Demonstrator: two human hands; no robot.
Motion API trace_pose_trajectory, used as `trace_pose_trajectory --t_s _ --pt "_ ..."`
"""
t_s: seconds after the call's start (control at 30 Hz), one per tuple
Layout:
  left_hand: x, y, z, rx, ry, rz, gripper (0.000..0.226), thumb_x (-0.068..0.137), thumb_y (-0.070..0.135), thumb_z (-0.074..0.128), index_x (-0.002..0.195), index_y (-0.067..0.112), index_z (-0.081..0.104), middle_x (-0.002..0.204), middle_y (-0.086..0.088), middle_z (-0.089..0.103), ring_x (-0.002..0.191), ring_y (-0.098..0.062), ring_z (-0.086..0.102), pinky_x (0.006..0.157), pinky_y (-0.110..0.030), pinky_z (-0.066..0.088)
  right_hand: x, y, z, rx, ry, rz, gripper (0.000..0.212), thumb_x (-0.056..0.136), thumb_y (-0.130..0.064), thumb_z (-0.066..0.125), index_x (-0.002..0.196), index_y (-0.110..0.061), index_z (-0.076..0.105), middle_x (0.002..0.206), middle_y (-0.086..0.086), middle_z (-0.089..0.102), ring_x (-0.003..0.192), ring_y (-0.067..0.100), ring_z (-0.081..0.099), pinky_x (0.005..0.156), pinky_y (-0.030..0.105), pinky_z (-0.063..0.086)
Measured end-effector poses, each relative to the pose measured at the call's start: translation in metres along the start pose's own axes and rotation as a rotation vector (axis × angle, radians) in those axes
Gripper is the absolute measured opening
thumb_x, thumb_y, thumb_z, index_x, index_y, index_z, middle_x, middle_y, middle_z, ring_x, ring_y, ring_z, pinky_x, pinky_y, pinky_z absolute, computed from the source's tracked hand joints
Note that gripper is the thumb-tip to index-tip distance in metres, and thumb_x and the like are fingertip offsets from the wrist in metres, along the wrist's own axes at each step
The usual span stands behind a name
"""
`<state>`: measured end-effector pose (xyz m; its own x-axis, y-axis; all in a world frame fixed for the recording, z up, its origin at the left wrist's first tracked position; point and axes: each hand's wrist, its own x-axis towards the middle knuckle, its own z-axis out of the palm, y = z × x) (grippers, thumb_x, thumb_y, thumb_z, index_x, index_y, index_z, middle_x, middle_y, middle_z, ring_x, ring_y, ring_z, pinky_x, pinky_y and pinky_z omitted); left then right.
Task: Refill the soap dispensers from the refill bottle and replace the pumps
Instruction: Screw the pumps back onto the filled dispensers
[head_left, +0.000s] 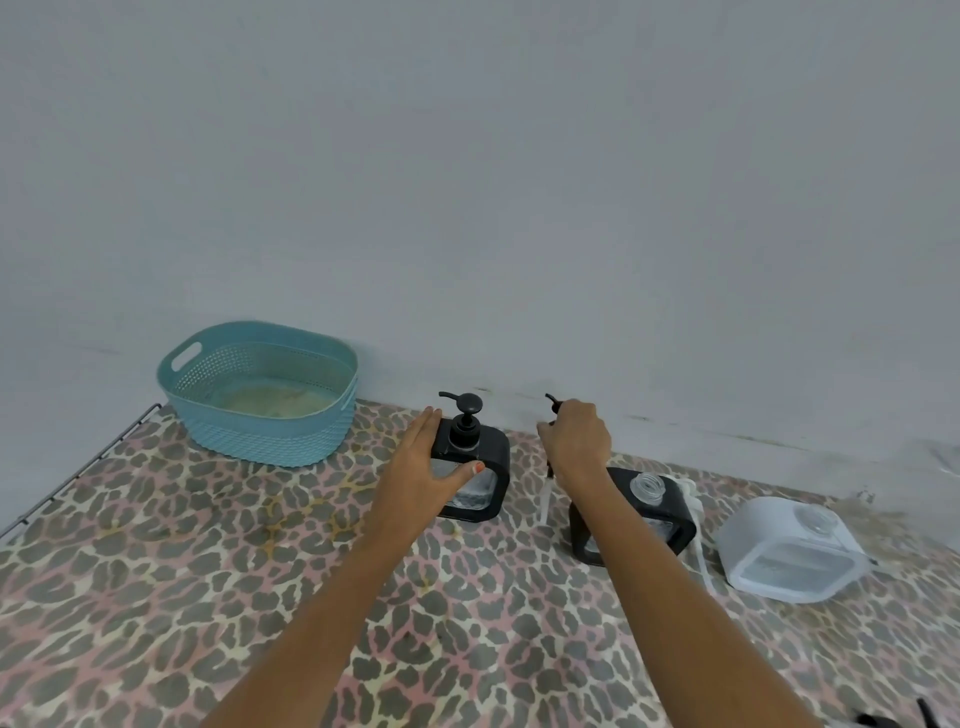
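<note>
Near the table's (156, 571) back edge, the left hand (423, 467) grips the pump-topped black dispenser (498, 452), likely steadying it, while the right hand (579, 441) holds a removed pump (552, 405) lifted beside the open-necked black dispenser (680, 525), leaving it ready for refilling.

Plastic, cloth and a little metal.
The basket (260, 415) is blue-green plastic with a bumpy woven look and small holes. The counter (182, 597) has a soft spotted cloth on it, and a thin metal wire rim (78, 471) along its left edge. The capped black dispenser (497, 452) has a dull black shell round a clear shiny body. The loose pump (551, 402) is dull black. The white dispenser (753, 535) is smooth milky plastic.
</note>
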<state>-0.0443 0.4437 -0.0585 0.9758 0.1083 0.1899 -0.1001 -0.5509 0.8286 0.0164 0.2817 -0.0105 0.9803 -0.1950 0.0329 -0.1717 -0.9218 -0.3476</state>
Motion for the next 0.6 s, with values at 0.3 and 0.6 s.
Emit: trace_pose_trajectory --t_s 0.3,0.6 --pt "-0.023 0.036 0.002 -0.127 0.162 0.027 0.07 0.078 0.023 0.071 0.139 0.016 0.036 0.148 -0.003 0.033 0.14 -0.019 0.026 0.115 -0.039 0.024 -0.018 0.041 -0.072 0.437 0.225 0.006 0.033 0.083 -0.021 0.06 0.069 0.01 0.059 0.054 0.009 0.047 0.042 0.015 0.036 0.04 0.023 0.026" --pt "-0.055 0.087 0.042 -0.129 0.305 0.352 0.046 0.083 0.008 0.065 0.125 0.011 0.048 0.139 -0.008 0.039 0.128 0.01 0.019 0.102 0.004 0.013 -0.043 0.097 -0.116 0.642 0.377 -0.059 0.026 0.085 -0.025 0.064 0.095 -0.001 0.067 0.084 0.004 0.066 0.073 0.01 0.056 0.058 -0.001 0.038"
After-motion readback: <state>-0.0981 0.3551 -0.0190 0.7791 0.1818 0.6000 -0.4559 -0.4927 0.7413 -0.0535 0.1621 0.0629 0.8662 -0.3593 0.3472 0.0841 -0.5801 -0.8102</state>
